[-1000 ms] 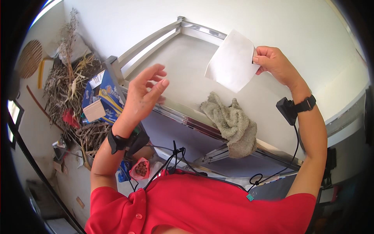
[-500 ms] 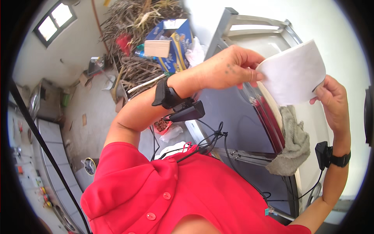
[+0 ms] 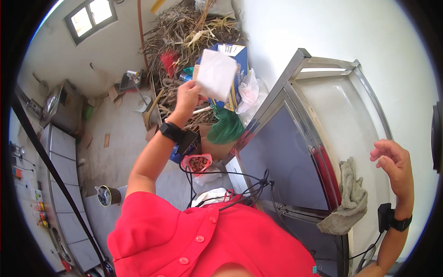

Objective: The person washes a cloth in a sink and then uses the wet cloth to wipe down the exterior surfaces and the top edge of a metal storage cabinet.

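Observation:
A white, roughly square sheet of paper (image 3: 216,74) is pinched at its lower left corner by my left hand (image 3: 188,99). It hangs in front of a blue box (image 3: 239,62) and covers much of it. My right hand (image 3: 392,164) holds nothing, with its fingers apart and slightly curled. Just left of that hand, a grey-green cloth (image 3: 348,201) lies draped over the edge of a metal-framed cabinet with dark grey doors (image 3: 286,157).
A heap of dry sticks (image 3: 184,37) lies behind the paper. Plastic bags (image 3: 251,94) and a green net bag (image 3: 226,128) sit beside the box. Black cables (image 3: 263,181) hang across my front. A small bin (image 3: 108,195) and a row of cabinets (image 3: 69,184) stand at left.
My left hand has moved left with the paper, toward the blue box. My right hand has let go of the paper and is lower. The view has turned left.

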Available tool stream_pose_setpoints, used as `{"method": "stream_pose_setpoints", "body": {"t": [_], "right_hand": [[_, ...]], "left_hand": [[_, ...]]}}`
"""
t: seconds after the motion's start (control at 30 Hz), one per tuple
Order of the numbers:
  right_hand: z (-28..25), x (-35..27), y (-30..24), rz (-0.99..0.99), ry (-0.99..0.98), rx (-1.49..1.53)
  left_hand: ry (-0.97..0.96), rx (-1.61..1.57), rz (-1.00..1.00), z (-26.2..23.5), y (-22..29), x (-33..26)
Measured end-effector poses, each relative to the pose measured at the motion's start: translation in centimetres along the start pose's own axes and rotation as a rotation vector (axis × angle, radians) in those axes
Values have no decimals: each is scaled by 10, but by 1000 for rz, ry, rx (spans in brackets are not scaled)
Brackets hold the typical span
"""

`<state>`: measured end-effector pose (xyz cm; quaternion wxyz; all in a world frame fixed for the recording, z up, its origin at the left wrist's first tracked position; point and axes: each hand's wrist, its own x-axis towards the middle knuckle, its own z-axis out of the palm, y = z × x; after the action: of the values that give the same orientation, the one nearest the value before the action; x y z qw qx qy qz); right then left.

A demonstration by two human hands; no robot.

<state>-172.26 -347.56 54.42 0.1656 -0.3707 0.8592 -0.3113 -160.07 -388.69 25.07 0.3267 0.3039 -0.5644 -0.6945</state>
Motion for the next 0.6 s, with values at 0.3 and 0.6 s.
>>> {"method": "stream_pose_setpoints", "body": {"t": [0.3, 0.6], "right_hand": [[-2, -67, 27, 195, 166, 3], [32, -102, 26, 266, 121, -294]], "left_hand": [[317, 161, -7, -12, -32, 126], [128, -168, 55, 35, -43, 238]]}}
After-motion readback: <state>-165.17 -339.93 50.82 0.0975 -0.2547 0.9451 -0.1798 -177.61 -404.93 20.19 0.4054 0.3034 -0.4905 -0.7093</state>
